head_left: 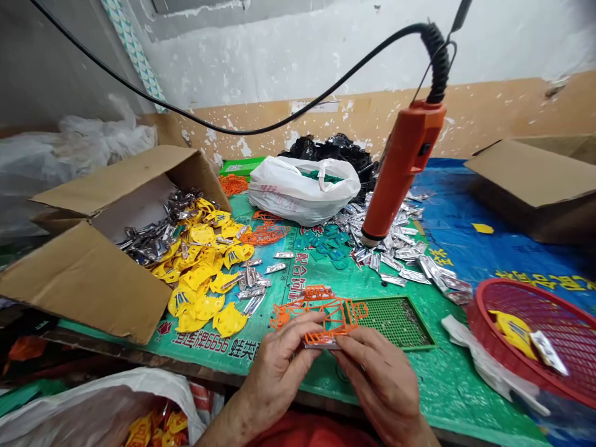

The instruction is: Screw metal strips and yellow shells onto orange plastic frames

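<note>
Near the front edge of the table, my left hand (284, 354) and my right hand (379, 375) are closed on an orange plastic frame (328, 310). A silvery strip (321, 344) shows along the frame's lower edge, between the fingertips of both hands. Just beyond the frame, a green tray (395, 320) holds many tiny pieces. An orange electric screwdriver (400, 167) hangs above the table, tip down, touched by neither hand. Yellow parts (200, 285) lie heaped to the left, and loose silvery pieces (251, 282) lie beside them.
An open cardboard box (84, 267) stands at left. Behind are a white bag (298, 192), green parts (328, 245) and a silvery heap (410, 248). At right are a red basket (479, 335) and another box (535, 180). A black cable (251, 131) hangs across.
</note>
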### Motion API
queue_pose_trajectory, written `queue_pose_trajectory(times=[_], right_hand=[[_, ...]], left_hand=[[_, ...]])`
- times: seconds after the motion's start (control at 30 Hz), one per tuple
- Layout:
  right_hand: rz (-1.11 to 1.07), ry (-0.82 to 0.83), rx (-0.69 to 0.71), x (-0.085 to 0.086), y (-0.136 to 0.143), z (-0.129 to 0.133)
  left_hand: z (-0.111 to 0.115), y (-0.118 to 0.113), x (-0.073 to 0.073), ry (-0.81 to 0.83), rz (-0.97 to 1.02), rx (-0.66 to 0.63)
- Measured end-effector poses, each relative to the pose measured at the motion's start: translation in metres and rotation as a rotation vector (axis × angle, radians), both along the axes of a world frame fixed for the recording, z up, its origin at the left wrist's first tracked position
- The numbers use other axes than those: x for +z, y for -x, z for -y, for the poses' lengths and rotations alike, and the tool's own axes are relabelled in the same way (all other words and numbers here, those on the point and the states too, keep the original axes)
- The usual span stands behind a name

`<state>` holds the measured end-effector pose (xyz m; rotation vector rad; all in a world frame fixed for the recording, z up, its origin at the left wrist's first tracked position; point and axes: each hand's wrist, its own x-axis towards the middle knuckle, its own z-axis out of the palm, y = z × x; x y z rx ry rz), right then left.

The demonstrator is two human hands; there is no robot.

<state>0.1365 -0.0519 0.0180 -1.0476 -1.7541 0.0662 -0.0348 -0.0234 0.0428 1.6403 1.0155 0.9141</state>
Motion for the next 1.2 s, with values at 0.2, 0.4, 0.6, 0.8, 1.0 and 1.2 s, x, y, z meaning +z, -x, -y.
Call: queue_pose_trajectory(times=[0.2,0.4,0.6,0.8,1.0,1.2], right_hand=[[0.139,-0.103,-0.146,0.003,0.000,0.009],[0.169,-0.118,-0.180,0.006,0.000,0.009],[0.140,-0.121,-0.187,0.003,0.001,0.009],[0.174,-0.091,-0.156,-0.006,-0.003,0.009],[0.152,-0.087,-0.180,-0.007,-0.001,0.009],[0.157,-0.109,-0.196,-0.009,0.001,0.010]], left_hand=[[0.001,-0.002,-0.002,-0.048,0.009,0.010],[0.001,-0.003,-0.003,-0.017,0.031,0.016],[0.000,-0.001,-0.004,-0.045,0.001,-0.041],[0.001,-0.002,-0.004,-0.023,0.011,-0.042],[-0.001,-0.001,-0.008,-0.003,0.039,-0.043],[-0.001,0.002,-0.011,-0.082,-0.052,-0.079]])
